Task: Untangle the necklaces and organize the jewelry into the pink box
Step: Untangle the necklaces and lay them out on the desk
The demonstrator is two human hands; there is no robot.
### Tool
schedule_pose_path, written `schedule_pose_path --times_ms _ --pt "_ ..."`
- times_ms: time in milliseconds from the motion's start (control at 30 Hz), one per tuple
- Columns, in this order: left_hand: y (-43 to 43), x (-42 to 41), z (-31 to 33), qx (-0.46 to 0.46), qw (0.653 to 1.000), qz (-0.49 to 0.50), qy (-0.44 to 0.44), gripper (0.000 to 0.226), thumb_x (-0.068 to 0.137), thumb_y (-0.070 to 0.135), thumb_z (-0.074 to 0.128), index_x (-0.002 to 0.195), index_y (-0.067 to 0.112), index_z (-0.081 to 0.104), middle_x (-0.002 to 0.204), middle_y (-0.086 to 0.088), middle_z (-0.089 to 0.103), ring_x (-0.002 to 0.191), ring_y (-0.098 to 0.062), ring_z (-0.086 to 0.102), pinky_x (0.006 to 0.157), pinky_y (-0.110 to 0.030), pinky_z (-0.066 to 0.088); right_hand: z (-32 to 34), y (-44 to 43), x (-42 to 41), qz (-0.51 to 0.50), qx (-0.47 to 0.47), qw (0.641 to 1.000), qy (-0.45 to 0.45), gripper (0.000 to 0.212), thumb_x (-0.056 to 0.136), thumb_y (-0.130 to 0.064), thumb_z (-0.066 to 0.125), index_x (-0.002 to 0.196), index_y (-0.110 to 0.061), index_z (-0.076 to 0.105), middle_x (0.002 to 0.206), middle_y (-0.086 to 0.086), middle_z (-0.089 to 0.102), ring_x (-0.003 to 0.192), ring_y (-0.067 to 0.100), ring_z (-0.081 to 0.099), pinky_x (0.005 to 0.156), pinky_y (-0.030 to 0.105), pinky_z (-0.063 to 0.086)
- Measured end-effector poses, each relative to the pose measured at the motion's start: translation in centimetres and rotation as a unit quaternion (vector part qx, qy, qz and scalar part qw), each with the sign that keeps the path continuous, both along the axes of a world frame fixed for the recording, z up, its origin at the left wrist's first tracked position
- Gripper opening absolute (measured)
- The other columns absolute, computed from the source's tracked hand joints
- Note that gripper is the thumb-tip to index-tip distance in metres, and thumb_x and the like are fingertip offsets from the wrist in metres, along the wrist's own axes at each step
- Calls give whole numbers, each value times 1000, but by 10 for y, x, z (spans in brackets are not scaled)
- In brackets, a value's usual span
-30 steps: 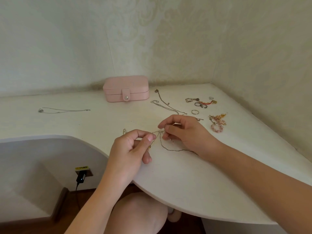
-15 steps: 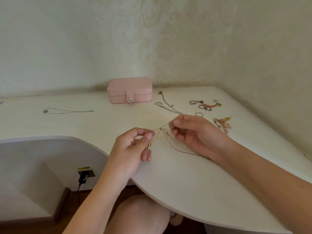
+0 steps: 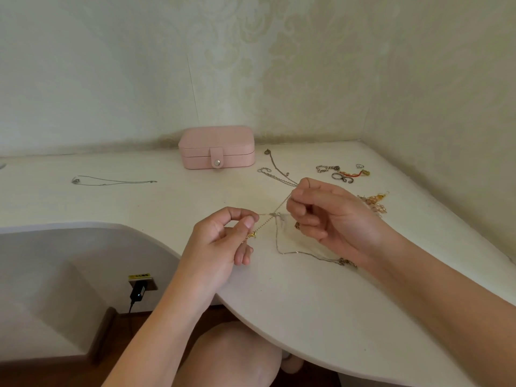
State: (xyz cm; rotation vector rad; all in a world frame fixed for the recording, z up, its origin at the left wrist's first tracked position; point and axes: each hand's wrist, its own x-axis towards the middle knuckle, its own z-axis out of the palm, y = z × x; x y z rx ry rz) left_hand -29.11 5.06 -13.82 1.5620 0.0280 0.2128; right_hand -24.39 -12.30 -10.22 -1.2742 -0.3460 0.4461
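A knot of thin tangled necklaces (image 3: 275, 215) is stretched in the air between my hands above the white desk (image 3: 307, 297). My left hand (image 3: 223, 241) pinches one chain between thumb and forefinger, with a small gold charm (image 3: 252, 235) hanging by the thumb. My right hand (image 3: 326, 219) pinches another strand higher up, and a loose chain loop (image 3: 301, 254) trails onto the desk below it. The pink box (image 3: 217, 147) stands shut at the back by the wall.
A separate silver necklace (image 3: 111, 181) lies at the far left. More chains (image 3: 276, 173) lie beside the box. Bracelets and rings (image 3: 342, 173) and orange beaded earrings (image 3: 375, 202) lie at the right. The desk's curved edge runs below my hands, above my knee.
Both hands have lifted and pulled apart, drawing the chains taut around the knot. My right hand rose from the desk and moved back and right.
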Motion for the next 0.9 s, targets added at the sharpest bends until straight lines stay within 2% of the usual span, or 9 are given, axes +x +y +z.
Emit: schedule_pose_path --times_ms 133,233,400,500,567,633,767,833,900 --pt "3 4 2 -23 1000 -7 -4 13 93 10 53 86 4 63 36 6 32 40 -11 32 52 -19 41 3 -2 0 -57 -156 980 -113 15 89 -2 57 81 -12 48 53 2 45 47 13 32 40 18 25" --pt "4 7 2 -23 1000 -18 2 14 93 11 53 86 5 63 38 8 30 39 -11 31 53 -20 40 9 -6 -1 -76 -205 956 -193 20 86 3 60 80 -12 47 50 4 47 50 17 40 42 15 29" --pt "5 11 1 3 999 -37 10 14 93 13 54 86 6 64 39 8 30 40 -11 34 59 -25 40 15 -12 0 -65 -262 929 -252 24 77 9 63 73 -13 53 53 -2 46 45 6 39 49 12 34" --pt "4 12 0 23 998 -66 9 14 92 15 55 85 8 65 40 6 30 41 -12 33 61 -27 40 10 -11 2 -123 -317 903 -264 19 78 1 64 73 -14 54 45 -8 44 42 5 40 52 6 37" --pt "3 12 0 35 995 -96 11 14 91 16 54 85 8 64 40 4 30 42 -13 32 62 -29 40 8 -9 1 -163 -345 884 -271 15 81 -5 65 75 -15 54 44 -4 48 41 6 41 51 3 35" --pt "3 12 1 38 992 -117 13 14 90 16 54 84 8 65 39 3 30 42 -13 32 61 -29 41 10 -9 0 -177 -346 884 -258 14 82 -13 69 76 -14 56 49 -1 58 40 2 44 47 4 33" --pt "5 10 1 40 990 -134 12 15 89 15 52 86 7 64 38 3 30 41 -13 33 64 -35 38 19 -13 -1 -137 -275 941 -141 19 82 -26 70 71 -13 62 61 -4 66 39 3 36 41 11 28" --pt "6 10 0 35 990 -136 12 16 87 18 53 86 6 63 38 4 30 41 -13 33 64 -35 39 20 -15 1 -104 -187 975 -59 22 87 -22 63 68 -11 60 68 -1 65 42 8 34 41 16 24" --pt "7 10 1 31 990 -137 11 21 81 25 55 86 7 64 39 4 30 42 -13 33 63 -30 42 21 -17 4 -94 -80 992 30 25 88 -14 57 64 -11 52 67 4 63 41 9 35 38 17 22"
